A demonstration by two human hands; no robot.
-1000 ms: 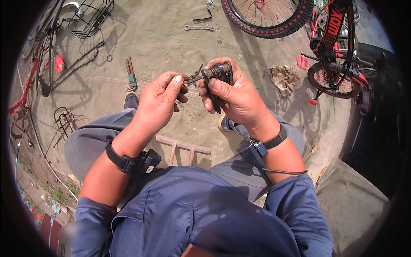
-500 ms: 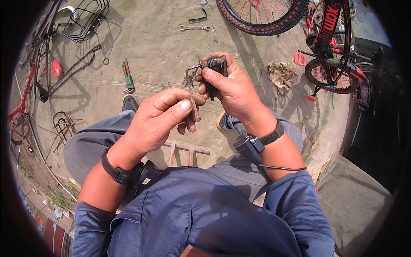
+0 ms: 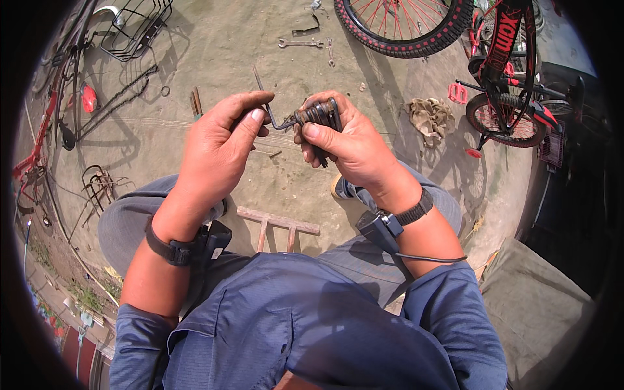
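Note:
My right hand [image 3: 344, 133] is closed around a dark set of hex keys [image 3: 312, 116] with a coiled, ribbed middle and several bars side by side. One L-shaped hex key [image 3: 275, 122] sticks out of the set to the left, its long arm pointing away from me. The thumb and forefinger of my left hand [image 3: 224, 133] pinch that long arm; the other fingers are curled and partly hidden. Both hands are raised over the ground between my knees.
Spanners [image 3: 300, 43] lie on the ground ahead. A bicycle wheel [image 3: 406, 26] and a black-red bicycle [image 3: 504, 71] are at right, with a crumpled rag [image 3: 430, 121] nearby. A chain [image 3: 120, 97] and wire basket [image 3: 135, 29] lie left. A wooden stool-like frame [image 3: 278, 221] is between my legs.
My left hand has moved left and away from me. The L-shaped key's long arm, which pointed down toward me, has swung round to point away. My right hand keeps its hold on the set.

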